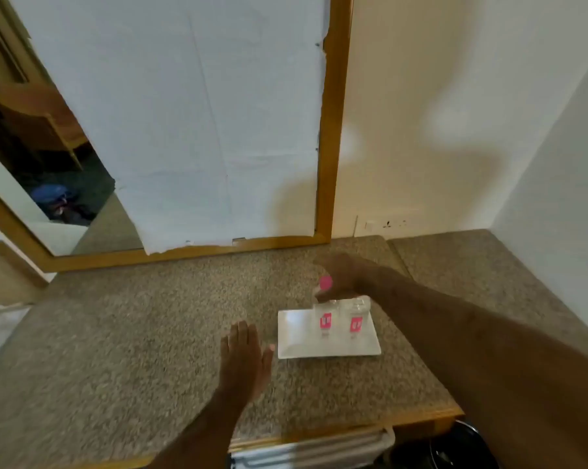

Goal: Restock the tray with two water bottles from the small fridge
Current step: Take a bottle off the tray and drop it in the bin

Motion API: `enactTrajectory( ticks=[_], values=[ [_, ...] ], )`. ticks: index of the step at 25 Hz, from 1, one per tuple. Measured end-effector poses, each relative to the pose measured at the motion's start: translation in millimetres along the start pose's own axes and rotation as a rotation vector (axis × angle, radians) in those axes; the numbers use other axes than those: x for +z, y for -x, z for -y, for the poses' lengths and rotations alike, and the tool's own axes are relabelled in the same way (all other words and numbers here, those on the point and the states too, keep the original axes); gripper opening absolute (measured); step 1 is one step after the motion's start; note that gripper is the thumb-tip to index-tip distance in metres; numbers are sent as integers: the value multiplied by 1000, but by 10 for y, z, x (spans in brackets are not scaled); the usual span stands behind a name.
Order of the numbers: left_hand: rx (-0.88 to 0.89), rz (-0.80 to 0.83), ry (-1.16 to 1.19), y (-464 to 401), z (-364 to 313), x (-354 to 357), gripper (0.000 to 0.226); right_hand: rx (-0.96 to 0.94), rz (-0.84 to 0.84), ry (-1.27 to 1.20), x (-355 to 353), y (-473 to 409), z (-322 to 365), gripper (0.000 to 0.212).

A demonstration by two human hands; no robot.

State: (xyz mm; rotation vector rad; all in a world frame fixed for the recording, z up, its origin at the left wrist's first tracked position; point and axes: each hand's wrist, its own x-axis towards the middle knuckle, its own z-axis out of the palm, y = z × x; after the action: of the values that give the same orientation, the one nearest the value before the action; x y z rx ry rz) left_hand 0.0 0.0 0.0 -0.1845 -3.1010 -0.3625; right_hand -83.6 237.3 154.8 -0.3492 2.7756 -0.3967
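A white rectangular tray [296, 346] lies on the speckled countertop [150, 333]. Two clear water bottles with pink labels stand upright on its far half: the left bottle [324, 321] with a pink cap and the right bottle [355, 319]. My right hand [341, 277] reaches over both bottle tops, fingers curled around the neck and pink cap of the left bottle. My left hand [243, 360] hovers flat just left of the tray, fingers spread, holding nothing. The image is motion-blurred.
A wood-framed mirror [329, 130], mostly covered with white paper, leans against the wall behind the counter. A wall outlet [387, 225] sits low at the back. The counter's front edge has white towels [306, 448] below it and a dark bin [455, 448] at lower right.
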Motion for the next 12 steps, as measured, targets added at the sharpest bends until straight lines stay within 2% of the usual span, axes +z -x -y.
enactTrajectory(
  ticks=[4,9,12],
  values=[
    [31,177,-40,279,28,526,73,23,74,242,181,-36,17,92],
    [85,210,-84,302,140,812,98,-1,-46,428,278,0,63,67],
    [93,228,-96,313,153,804,102,-1,-87,394,170,91,136,60]
  ],
)
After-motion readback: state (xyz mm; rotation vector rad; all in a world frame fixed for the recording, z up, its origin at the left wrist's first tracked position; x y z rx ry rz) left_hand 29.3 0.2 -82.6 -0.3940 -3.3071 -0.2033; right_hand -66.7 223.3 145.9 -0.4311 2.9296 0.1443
